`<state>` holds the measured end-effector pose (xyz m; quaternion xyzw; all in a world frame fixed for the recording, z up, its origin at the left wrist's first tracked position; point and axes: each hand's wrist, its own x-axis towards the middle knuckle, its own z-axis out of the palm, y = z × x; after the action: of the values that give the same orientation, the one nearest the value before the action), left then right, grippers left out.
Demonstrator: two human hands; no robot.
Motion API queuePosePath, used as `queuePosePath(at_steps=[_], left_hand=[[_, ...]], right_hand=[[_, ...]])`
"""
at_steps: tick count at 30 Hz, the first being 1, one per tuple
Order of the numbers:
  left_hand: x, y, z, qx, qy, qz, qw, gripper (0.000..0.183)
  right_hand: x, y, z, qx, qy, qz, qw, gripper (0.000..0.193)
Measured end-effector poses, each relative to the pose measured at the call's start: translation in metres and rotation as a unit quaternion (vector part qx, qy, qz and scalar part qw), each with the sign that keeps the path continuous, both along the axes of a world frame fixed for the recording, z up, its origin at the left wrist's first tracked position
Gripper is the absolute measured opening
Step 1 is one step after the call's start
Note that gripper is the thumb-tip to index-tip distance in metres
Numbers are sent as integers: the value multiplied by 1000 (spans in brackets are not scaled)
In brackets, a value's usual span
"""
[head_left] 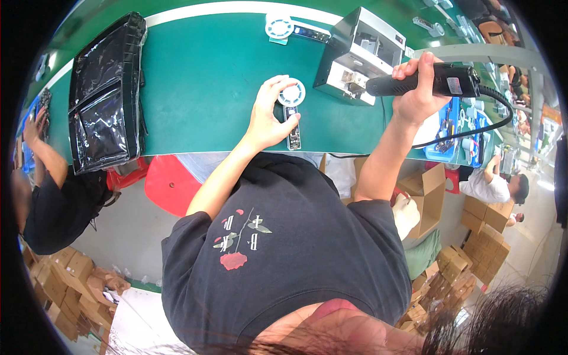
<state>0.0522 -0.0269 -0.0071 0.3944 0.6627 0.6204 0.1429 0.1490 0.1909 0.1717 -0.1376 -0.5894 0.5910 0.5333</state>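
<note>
My right hand is wrapped round a black electric screwdriver with a coiled cable, held almost level over the bench's right side. Its front end points left at the face of a grey-and-black box-shaped screw feeder; the bit's tip is too small to make out there. Lower on the green bench, my left hand holds a small device with a white round disc and a narrow dark body, fingers at the disc and thumb along the body. Behind, a second similar device lies on the bench.
A black crate-like tray in shiny plastic stands at the bench's left. Blue bins with parts sit to the right. A red stool and cardboard boxes are below the bench edge. Other people work on both sides.
</note>
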Motion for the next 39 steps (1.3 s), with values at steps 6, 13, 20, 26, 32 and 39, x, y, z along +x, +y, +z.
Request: queuePosePath(at_steps=[6, 13, 20, 26, 32, 39], left_hand=[[3, -2, 1, -10, -1, 5, 1000, 70], [5, -1, 4, 10, -22, -11, 1000, 70], [5, -1, 4, 20, -28, -16, 999, 74], [5, -1, 2, 23, -31, -22, 999, 77], [0, -2, 1, 31, -41, -39, 998, 82], [-3, -3, 3, 20, -34, -46, 998, 85]], right_hand=[[2, -30, -12, -10, -49, 21, 999, 11], [8, -87, -25, -26, -19, 114, 993, 14], [-14, -101, -26, -9, -47, 114, 992, 13], [-18, -98, -35, -26, -50, 98, 994, 15], [-20, -99, -34, 7, -73, 106, 992, 16], [-15, -98, -29, -8, -53, 103, 993, 13]])
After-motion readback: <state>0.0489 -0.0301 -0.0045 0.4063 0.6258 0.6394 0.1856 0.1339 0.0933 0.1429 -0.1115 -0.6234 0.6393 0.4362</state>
